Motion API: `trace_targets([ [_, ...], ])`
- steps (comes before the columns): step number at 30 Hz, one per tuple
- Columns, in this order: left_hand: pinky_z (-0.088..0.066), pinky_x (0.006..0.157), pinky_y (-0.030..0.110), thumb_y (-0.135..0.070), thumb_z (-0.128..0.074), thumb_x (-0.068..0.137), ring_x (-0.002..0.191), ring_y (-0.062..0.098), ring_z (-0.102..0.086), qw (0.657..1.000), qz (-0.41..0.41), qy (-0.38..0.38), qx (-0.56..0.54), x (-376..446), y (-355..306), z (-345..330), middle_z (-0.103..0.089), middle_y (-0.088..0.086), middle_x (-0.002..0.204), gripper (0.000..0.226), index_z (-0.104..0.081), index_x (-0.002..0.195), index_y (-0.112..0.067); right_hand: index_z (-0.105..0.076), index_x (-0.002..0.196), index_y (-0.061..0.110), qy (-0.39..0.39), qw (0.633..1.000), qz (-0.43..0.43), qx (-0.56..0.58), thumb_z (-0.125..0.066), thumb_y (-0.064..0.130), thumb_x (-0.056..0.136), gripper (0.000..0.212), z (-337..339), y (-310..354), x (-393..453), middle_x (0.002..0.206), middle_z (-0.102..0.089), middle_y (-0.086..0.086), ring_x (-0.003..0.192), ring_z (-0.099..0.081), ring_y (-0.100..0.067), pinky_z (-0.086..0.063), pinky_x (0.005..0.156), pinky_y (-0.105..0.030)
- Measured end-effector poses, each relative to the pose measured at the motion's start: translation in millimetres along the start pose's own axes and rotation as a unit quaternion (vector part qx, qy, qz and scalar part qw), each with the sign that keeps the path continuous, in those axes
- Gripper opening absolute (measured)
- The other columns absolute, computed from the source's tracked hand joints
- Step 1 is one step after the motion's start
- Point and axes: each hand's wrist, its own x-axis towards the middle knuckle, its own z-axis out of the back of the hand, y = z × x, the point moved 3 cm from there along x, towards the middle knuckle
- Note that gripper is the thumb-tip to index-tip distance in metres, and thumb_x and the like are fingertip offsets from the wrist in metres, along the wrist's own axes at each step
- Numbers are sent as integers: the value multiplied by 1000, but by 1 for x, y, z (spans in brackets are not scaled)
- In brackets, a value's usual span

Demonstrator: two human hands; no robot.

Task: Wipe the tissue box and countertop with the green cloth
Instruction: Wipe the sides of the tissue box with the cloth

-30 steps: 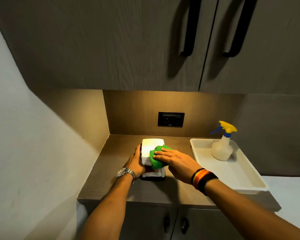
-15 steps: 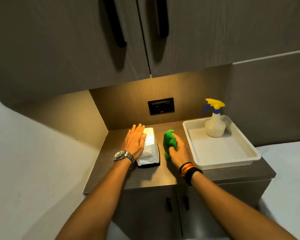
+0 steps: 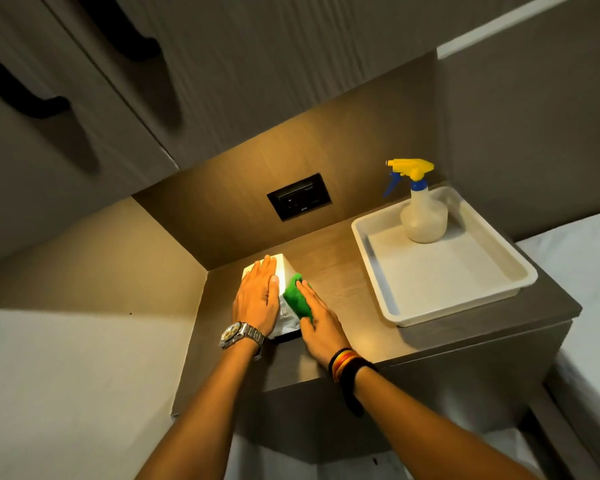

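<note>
Green cloth against tissue box side

Green cloth pressed flat by right hand, fingers extended, onto right side of white tissue box on table. Left hand lies open-palmed on box top. Spray bottle stands in white tray, well apart.

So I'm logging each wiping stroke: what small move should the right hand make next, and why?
Probably slide the green cloth down the tissue box side toward its base. The right hand presses the cloth flat against the box's right face, and the left hand lies flat on top, steadying it.
</note>
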Motion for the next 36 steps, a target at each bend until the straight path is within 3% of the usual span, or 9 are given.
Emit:
trace_targets([
  [5,-21,124,38,-39,-26,99,150,18,-27,1000,-13,4,-12,3,8,-3,-34,1,160,58,-36,153,-21,-37,149,25,23,998,-39,47,-40,-9,89,68,15,1,54,157,-37,-2,143,-34,-22,-31,119,-43],
  [10,-21,124,41,-38,-27,101,150,16,-27,999,-28,12,-13,3,13,-1,-33,0,160,56,-35,153,-21,-38,148,25,24,997,-9,75,-38,-11,89,70,12,11,73,157,-36,1,145,-32,-18,-26,121,-40],
  [15,-26,122,43,-33,-30,102,146,12,-27,999,-43,-1,-19,1,14,-2,-35,3,159,53,-38,152,-17,-5,151,46,5,996,86,-27,-40,-4,90,86,-17,-17,15,164,-7,17,150,2,-3,-9,123,-40],
  [19,-25,123,42,-34,-29,101,146,11,-26,999,-38,1,-21,-1,10,0,-34,2,159,55,-38,152,-16,14,147,51,-4,990,106,-95,-43,-2,90,96,-22,-28,10,162,8,21,149,13,-5,-6,123,-45],
  [22,-24,123,43,-33,-29,100,148,20,-30,999,-45,4,-16,-1,4,3,-35,5,159,55,-39,151,-14,3,151,43,14,996,51,-71,-44,-5,91,90,-13,-24,41,163,-2,16,151,3,-13,-11,123,-47],
  [25,-24,123,41,-31,-29,100,148,21,-31,999,-37,3,-20,-2,0,3,-36,5,158,55,-39,151,-13,-24,153,30,36,999,19,-6,-37,-10,88,78,7,-11,76,161,-25,6,149,-19,-17,-15,119,-30],
  [28,-24,123,40,-30,-30,100,148,21,-32,999,-31,-4,-28,-2,0,3,-37,5,158,54,-39,151,-13,-36,149,27,39,999,31,19,-37,-11,86,73,15,4,89,156,-37,4,143,-33,-15,-22,113,-21],
  [32,-21,125,39,-29,-29,101,149,19,-29,999,-46,8,-19,-1,4,3,-35,5,159,54,-37,152,-14,-29,151,29,30,996,74,33,-37,-11,85,78,-1,-1,53,160,-28,8,146,-17,-2,-17,121,-31],
  [36,-19,125,36,-35,-26,101,150,16,-26,999,-33,15,-10,-1,6,3,-31,1,161,56,-35,153,-16,-18,151,40,5,995,96,-31,-42,-5,88,82,-10,-28,17,161,-20,14,150,-11,-5,-21,121,-39],
])
